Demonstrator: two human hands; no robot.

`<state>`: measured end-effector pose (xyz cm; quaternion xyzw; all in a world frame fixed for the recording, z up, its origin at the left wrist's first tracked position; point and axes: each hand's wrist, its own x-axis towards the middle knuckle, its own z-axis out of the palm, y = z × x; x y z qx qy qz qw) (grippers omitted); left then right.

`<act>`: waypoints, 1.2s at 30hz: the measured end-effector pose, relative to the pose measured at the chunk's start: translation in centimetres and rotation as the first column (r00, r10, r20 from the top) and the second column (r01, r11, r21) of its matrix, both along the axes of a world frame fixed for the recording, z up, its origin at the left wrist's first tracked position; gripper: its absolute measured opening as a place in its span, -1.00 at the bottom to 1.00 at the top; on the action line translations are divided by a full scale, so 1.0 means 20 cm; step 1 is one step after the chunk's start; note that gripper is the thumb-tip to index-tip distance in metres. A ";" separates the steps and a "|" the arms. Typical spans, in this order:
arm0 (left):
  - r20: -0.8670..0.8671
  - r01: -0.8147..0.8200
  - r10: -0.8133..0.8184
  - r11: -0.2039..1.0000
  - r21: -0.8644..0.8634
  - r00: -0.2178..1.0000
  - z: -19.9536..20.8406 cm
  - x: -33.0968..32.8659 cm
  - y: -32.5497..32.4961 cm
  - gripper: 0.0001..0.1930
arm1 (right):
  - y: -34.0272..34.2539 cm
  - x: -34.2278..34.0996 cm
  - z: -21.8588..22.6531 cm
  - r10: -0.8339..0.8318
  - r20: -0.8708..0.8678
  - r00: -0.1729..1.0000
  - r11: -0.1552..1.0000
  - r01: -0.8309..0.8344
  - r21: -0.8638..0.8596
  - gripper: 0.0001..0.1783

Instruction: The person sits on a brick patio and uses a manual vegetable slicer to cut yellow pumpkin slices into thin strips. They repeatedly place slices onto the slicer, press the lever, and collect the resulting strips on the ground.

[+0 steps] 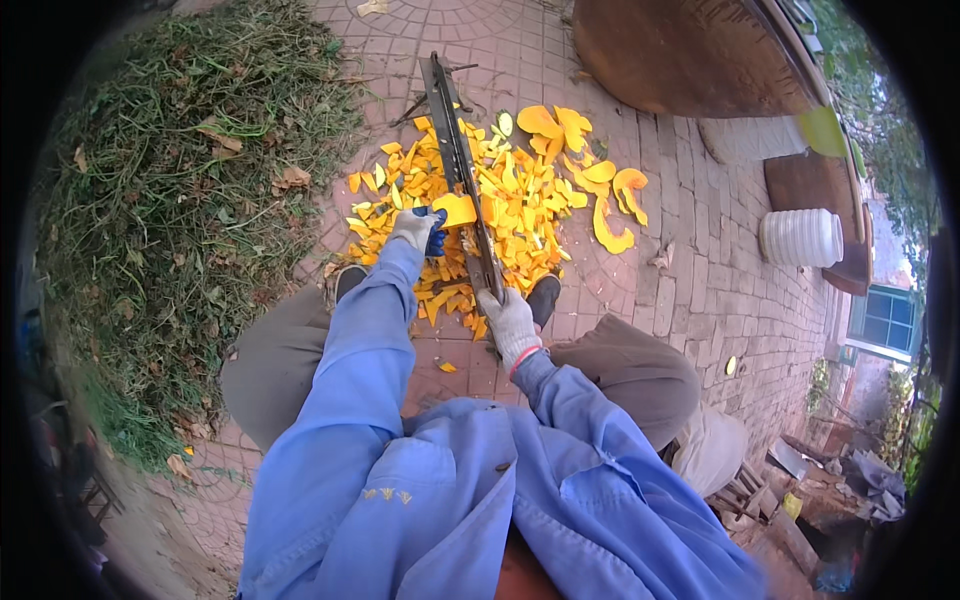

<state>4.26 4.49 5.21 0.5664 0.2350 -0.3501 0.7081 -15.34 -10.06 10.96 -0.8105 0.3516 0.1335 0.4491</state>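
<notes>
My left hand (418,230), in a grey glove with blue-coated fingers, is closed around an orange piece of pumpkin (457,209) at the left side of a long hinged-blade chopper (447,115). The chopper points away from me, its dark metal length lying over a heap of chopped pumpkin (525,205). At the near end, my right hand (512,325), in a pale knitted glove, grips the chopper's handle (487,278). Larger curved pumpkin slices (608,228) lie right of the heap. The blade's edge against the held piece cannot be made out clearly.
A big mound of cut green plants (190,200) covers the left. My shoes (543,298) flank the heap on the paving. Large brown vats (690,55) and a white ribbed container (800,238) stand at the right. Scrap and wood pieces (770,500) lie at lower right.
</notes>
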 end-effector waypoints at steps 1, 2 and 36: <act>-0.008 -0.018 0.018 0.999 -0.029 1.000 0.00 0.01 0.00 -0.76 | -0.04 0.03 -0.03 -0.024 0.160 0.987 0.998 0.013 0.066 -0.60; -0.052 -0.053 0.048 0.993 -0.108 0.998 -0.04 -0.05 0.00 -0.75 | -0.06 0.00 0.01 -0.065 0.039 0.997 0.988 0.059 0.141 -0.61; -0.036 0.162 -0.158 0.973 0.162 0.987 0.08 0.10 -0.04 -0.73 | -0.04 0.10 0.18 -0.010 -0.004 1.000 1.000 0.010 0.018 -0.61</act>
